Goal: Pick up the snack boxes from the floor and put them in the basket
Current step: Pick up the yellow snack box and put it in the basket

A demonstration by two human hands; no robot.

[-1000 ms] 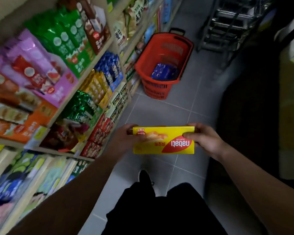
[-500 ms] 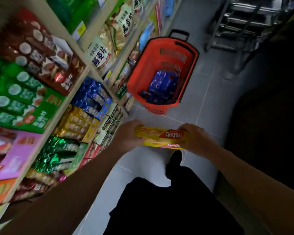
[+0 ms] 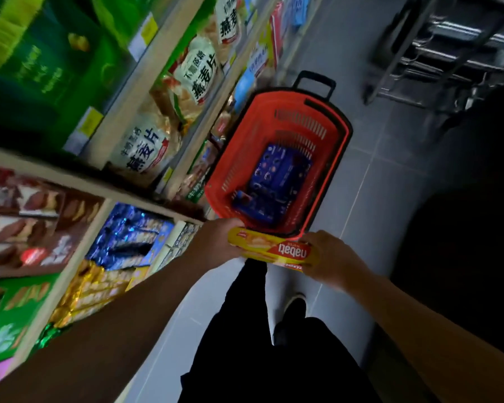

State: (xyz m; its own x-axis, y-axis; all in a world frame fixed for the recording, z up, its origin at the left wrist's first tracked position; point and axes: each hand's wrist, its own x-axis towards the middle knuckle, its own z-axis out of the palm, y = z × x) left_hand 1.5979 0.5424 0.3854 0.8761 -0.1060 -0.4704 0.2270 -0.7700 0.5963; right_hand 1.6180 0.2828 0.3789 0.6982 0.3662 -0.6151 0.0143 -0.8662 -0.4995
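You hold a long yellow cardboard wafer box (image 3: 269, 249) with a red oval logo level between your 2 hands, its printed face up and the lettering upside down to you, right at the near rim of the red plastic slotted shopping basket (image 3: 336, 158). That basket stands on the grey floor tiles just beside the shelving, its black pull handle at the far end. Inside it lie dark blue snack boxes (image 3: 277, 175), stacked loosely and tilted against each other.
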